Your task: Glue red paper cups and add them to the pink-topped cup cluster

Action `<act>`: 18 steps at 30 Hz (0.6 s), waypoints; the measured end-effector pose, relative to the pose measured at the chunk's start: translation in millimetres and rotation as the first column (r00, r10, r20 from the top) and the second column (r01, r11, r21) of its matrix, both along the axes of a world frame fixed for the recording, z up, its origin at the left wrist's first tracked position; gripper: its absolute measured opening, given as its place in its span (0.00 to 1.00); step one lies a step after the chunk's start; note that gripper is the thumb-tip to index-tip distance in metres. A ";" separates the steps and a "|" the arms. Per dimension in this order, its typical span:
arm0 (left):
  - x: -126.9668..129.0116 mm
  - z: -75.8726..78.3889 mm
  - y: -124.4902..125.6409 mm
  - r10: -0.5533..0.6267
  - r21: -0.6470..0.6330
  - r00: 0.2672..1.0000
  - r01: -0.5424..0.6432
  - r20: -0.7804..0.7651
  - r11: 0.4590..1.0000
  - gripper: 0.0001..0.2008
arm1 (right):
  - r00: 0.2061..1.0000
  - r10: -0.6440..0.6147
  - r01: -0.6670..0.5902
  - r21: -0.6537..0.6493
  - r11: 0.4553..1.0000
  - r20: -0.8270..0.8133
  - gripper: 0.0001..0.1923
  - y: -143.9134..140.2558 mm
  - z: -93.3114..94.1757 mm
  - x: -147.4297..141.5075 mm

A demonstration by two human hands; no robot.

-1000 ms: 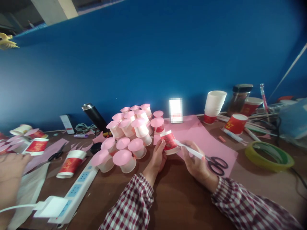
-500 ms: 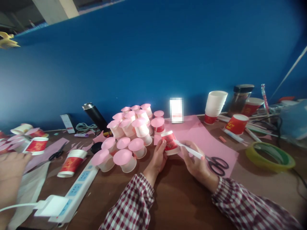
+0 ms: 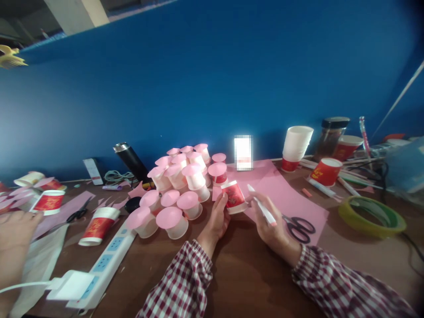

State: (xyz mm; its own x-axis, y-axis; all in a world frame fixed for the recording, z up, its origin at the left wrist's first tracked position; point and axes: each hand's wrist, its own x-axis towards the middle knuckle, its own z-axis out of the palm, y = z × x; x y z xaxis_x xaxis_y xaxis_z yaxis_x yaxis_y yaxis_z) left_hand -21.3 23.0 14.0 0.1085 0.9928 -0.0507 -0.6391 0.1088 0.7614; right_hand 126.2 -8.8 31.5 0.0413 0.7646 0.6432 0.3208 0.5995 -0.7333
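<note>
My left hand (image 3: 217,217) is closed around the side of a red and white paper cup (image 3: 236,198), which is tilted. Between the fingers of my right hand (image 3: 270,223) is a white pen (image 3: 263,206) with a pinkish end. Its other end points up and left, a small gap away from the cup. Black-handled scissors (image 3: 300,229) lie beside my right hand on a pink paper sheet (image 3: 291,194). To the left of my left hand stand several cups topped with pink paper discs (image 3: 172,216).
A white power strip (image 3: 102,265) with a charger lies front left, near another person's hand (image 3: 18,227). Yellow-green tape (image 3: 372,216), a red cup (image 3: 326,172) and stacked cups (image 3: 298,141) are on the right. A black flask (image 3: 130,161) leans near the blue partition (image 3: 232,79).
The pen has moved away from the cup, and its tip has swung upward. My left hand still holds the cup in nearly the same place.
</note>
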 end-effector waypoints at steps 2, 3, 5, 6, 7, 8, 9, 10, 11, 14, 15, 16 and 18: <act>-0.2 0.9 -0.7 0.007 -0.003 1.000 -0.007 0.011 1.000 0.17 | 1.000 0.002 -0.002 -0.008 1.000 0.023 0.14 0.2 0.5 0.9; -0.4 1.6 -1.1 0.007 -0.003 1.000 -0.007 0.016 1.000 0.17 | 1.000 -0.003 0.003 -0.006 1.000 0.026 0.15 1.0 -0.2 1.2; -0.6 3.6 -2.1 0.002 0.002 1.000 -0.002 0.025 1.000 0.17 | 0.999 -0.022 0.022 0.004 1.000 0.037 0.16 3.6 -3.2 1.2; -0.8 4.5 -2.5 -0.005 0.009 1.000 0.004 0.030 1.000 0.17 | 0.998 -0.035 0.034 0.012 0.999 0.050 0.16 5.1 -5.0 1.0; -0.9 5.2 -2.7 -0.014 0.019 0.999 0.013 0.033 1.000 0.17 | 0.997 -0.047 0.046 0.021 0.999 0.065 0.17 6.6 -6.8 0.7; -1.1 5.6 -2.8 -0.020 0.031 0.999 0.019 0.036 0.999 0.18 | 0.995 -0.055 0.053 0.028 0.998 0.083 0.17 7.8 -8.2 0.4; -1.4 5.6 -2.8 -0.024 0.040 0.999 0.023 0.040 0.999 0.18 | 0.993 -0.060 0.057 0.034 0.998 0.101 0.17 8.7 -9.4 0.0; -1.6 5.3 -2.6 -0.027 0.046 0.999 0.025 0.041 0.999 0.18 | 0.991 -0.066 0.062 0.040 0.997 0.116 0.17 9.3 -10.1 -0.3; -1.8 4.7 -2.3 -0.029 0.049 0.999 0.027 0.041 0.998 0.18 | 0.990 -0.068 0.063 0.044 0.997 0.126 0.17 9.6 -10.6 -0.7; -2.4 2.1 -1.4 -0.021 0.042 0.999 0.019 0.036 0.999 0.18 | 0.988 -0.070 0.064 0.047 0.997 0.138 0.18 10.0 -12.0 -1.7; -2.6 1.4 -1.2 -0.022 0.040 0.999 0.020 0.034 0.999 0.18 | 0.988 -0.070 0.064 0.044 0.997 0.135 0.17 10.2 -12.8 -2.1; -2.7 0.9 -1.0 -0.023 0.044 0.999 0.021 0.033 0.999 0.18 | 0.989 -0.065 0.061 0.039 0.997 0.132 0.17 10.5 -13.8 -2.4; -2.7 0.9 -0.9 -0.030 0.061 0.999 0.028 0.036 0.998 0.18 | 0.992 -0.054 0.051 0.032 0.998 0.114 0.17 11.1 -15.9 -2.9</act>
State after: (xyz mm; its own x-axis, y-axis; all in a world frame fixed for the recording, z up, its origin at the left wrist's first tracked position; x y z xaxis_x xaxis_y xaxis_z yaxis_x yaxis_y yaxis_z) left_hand -24.0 22.1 14.9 0.1379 0.9903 0.0140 -0.6642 0.0820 0.7430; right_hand 123.3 2.3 15.6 0.0054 0.7445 0.6676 0.4337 0.5998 -0.6724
